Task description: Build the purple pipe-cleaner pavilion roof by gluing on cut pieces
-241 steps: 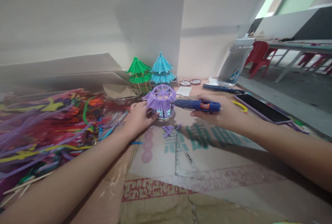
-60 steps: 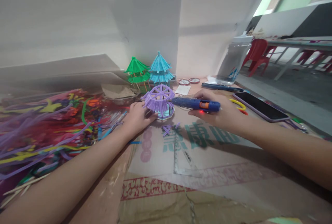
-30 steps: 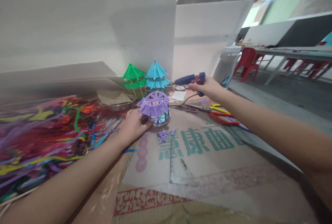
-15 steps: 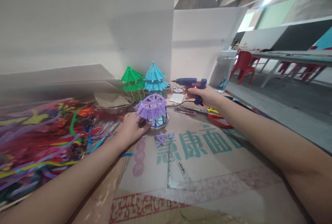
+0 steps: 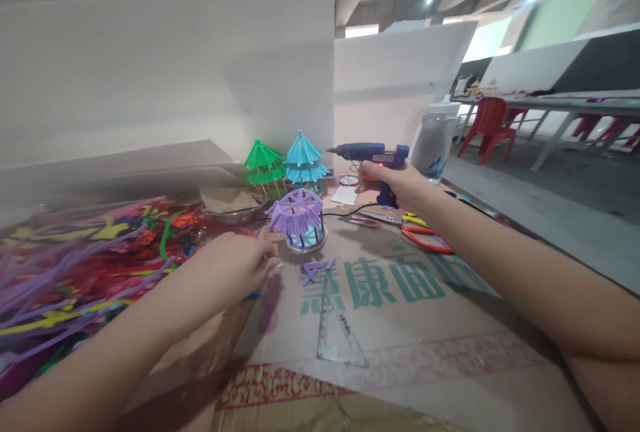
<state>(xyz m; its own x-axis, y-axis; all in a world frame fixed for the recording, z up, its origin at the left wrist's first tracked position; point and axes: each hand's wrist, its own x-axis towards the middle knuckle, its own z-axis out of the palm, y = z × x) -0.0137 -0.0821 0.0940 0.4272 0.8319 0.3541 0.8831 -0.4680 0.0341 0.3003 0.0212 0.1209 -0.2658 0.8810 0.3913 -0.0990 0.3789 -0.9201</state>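
In my right hand [image 5: 393,179] is a dark blue hot glue gun [image 5: 367,152], its nozzle pointing left and a small red light glowing. My left hand [image 5: 250,255] is just left of a small purple pavilion model [image 5: 300,215]. Its fingers are bent and slightly apart, with nothing visible between them. The pavilion has a ribbed, open-topped roof and a light blue base. Short purple strips [image 5: 316,269] lie in front of it. Behind stand a green two-tiered pavilion [image 5: 264,164] and a blue one [image 5: 304,159].
Colourful pipe cleaners [image 5: 100,259] heap up at left, near a bowl covered with brown paper [image 5: 230,200]. Red-handled scissors [image 5: 425,239] and a water bottle [image 5: 437,142] are at right. A clear set square [image 5: 340,342] lies on the printed cardboard [image 5: 425,332]. White panels [image 5: 280,52] stand behind.
My left hand has let go of the purple pavilion's base and drawn back a little toward me. The glue gun stays raised in my right hand. The camera view has tilted up slightly.
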